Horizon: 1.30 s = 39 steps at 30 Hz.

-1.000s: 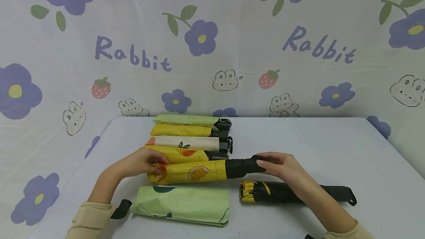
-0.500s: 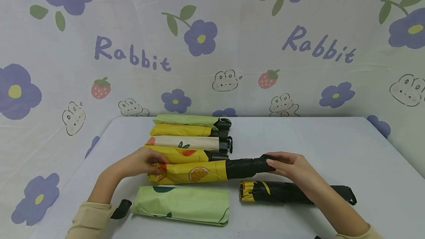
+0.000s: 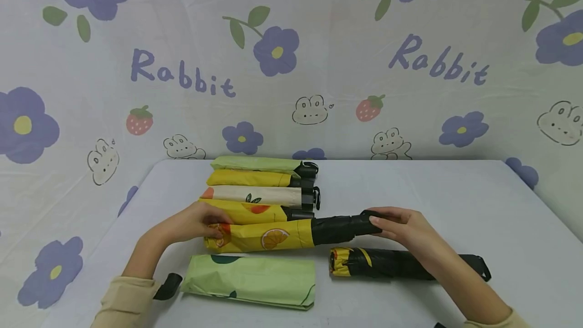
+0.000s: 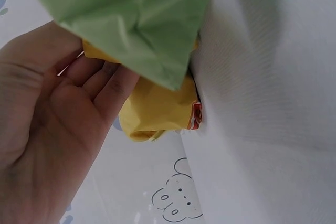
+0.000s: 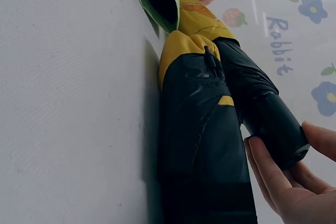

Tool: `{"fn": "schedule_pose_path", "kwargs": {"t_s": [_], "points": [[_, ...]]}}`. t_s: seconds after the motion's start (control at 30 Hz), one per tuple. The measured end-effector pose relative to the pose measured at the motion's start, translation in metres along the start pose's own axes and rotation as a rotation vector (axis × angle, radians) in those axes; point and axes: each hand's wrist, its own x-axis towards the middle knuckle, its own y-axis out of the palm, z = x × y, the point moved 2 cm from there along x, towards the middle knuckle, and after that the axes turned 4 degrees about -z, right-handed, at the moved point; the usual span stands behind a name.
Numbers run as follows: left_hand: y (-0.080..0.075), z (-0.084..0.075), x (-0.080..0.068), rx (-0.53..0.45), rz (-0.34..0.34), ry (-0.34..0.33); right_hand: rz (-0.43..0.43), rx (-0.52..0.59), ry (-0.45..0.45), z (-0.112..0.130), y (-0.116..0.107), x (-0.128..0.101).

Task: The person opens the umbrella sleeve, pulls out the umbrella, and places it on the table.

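Observation:
A yellow umbrella cover with orange-slice prints (image 3: 291,234) lies slightly tilted across the middle of the table. My left hand (image 3: 202,221) grips its left end between thumb and fingers. From the cover's right end sticks a folded black umbrella (image 3: 334,230); the rest of it is hidden inside. My right hand (image 3: 401,228) pinches its handle end, seen closely in the right wrist view around the black handle (image 5: 281,129). In the left wrist view, a light green umbrella cover (image 4: 131,19) partly blocks the yellow one. That green cover lies flat in front of my left hand.
Behind, several folded umbrellas in covers lie in a row: yellow (image 3: 268,212), cream (image 3: 273,196), yellow (image 3: 248,178) and light green (image 3: 255,164). A bare black-and-yellow folded umbrella (image 3: 387,263) lies at front right, under my right forearm.
My right hand has moved right with the handle, and more of the black umbrella shows outside the yellow cover. My left hand has stayed at the cover's left end.

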Motion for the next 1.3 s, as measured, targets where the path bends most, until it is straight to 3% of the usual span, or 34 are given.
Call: {"fn": "schedule_pose_path", "kwargs": {"t_s": [0.6,1.3], "points": [[0.002,-0.001,0.001,-0.036,0.012,-0.014,-0.001,0.036,-0.002,0.0,-0.009,-0.003],[0.0,-0.001,0.001,0.021,-0.009,-0.016,-0.011,-0.002,-0.012,-0.002,-0.018,-0.003]]}}
